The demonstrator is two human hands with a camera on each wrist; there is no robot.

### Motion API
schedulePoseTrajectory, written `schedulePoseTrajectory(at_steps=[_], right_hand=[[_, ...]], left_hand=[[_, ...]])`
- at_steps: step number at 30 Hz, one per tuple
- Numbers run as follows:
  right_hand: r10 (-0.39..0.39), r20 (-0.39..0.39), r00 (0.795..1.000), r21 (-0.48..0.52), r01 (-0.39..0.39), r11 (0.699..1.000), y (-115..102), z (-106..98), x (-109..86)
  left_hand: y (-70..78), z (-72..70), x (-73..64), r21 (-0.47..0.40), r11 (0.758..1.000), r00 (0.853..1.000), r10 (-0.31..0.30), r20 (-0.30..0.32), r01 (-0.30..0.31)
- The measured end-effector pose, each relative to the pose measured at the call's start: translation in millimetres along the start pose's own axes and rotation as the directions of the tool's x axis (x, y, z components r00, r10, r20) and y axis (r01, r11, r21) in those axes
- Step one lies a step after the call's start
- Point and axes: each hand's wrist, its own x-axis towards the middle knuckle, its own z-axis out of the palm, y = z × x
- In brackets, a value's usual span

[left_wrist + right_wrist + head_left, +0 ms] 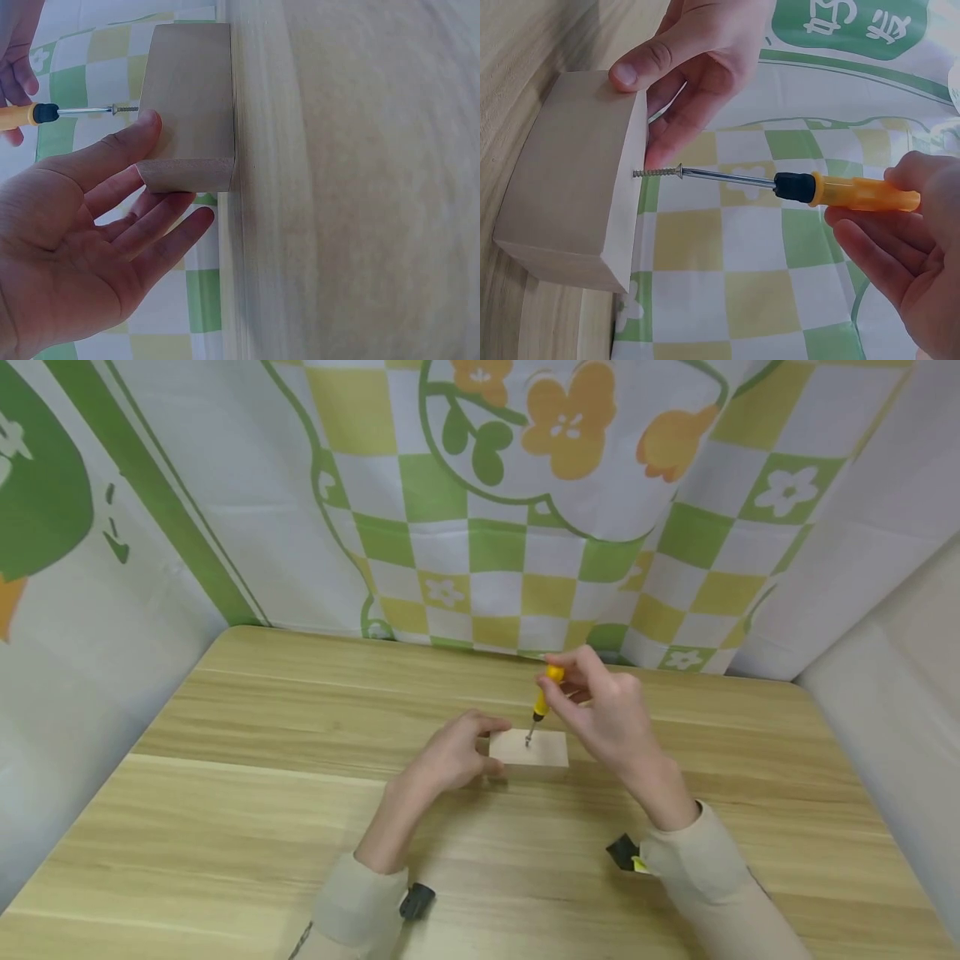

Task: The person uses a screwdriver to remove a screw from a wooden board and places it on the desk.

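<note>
A pale wooden block [543, 750] lies on the wooden table, and a screw [658, 172] stands in its top face with most of its thread showing. My left hand [453, 752] grips the block's left end, thumb on the near side and fingers around the far side. My right hand [611, 710] pinches the yellow handle of a screwdriver [855, 192] between thumb and fingertips. The screwdriver's shaft is in line with the screw, its tip at the screw head. In the left wrist view the block [191, 97] shows its side and end.
The wooden table [247, 843] reaches around the block on all sides. Behind its far edge hangs a checked curtain [495, 543] with flower prints. Pale cloth walls stand at left and right. A small black device [417, 902] sits at the left cuff, another [622, 853] at the right.
</note>
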Motion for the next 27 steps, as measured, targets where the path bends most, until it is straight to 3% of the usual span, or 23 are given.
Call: schedulePoseTrajectory(at_steps=[4,7,12,16,22,27], right_hand=[[0.010,0.025,1.000,0.053,-0.012,0.999,0,0,-1.2],[0.035,0.088,0.996,0.139,-0.047,0.989,-2,-1,-1.9],[0.071,0.244,0.967,0.280,-0.140,0.950,-8,-5,-2.5],[0.042,0.297,0.954,0.311,-0.138,0.940,-14,-6,-0.1],[0.118,0.237,0.964,0.315,-0.191,0.929,-13,0,-1.6],[0.146,0.094,0.985,0.178,-0.161,0.971,-12,6,-0.3]], left_hand=[[0.1,-0.5,-0.8,-0.006,1.000,1.000,-0.008,0.007,0.008],[0.6,-0.6,-1.2,-0.010,1.000,1.000,-0.023,0.008,0.023],[0.9,-0.4,-0.9,-0.022,0.999,1.000,-0.026,0.005,0.027],[2.2,-1.7,-1.1,-0.030,0.999,1.000,-0.016,0.006,0.016],[1.6,-1.9,-0.6,-0.016,1.000,1.000,-0.015,0.001,0.015],[0.0,-1.2,-0.7,-0.010,1.000,1.000,-0.015,0.003,0.015]])
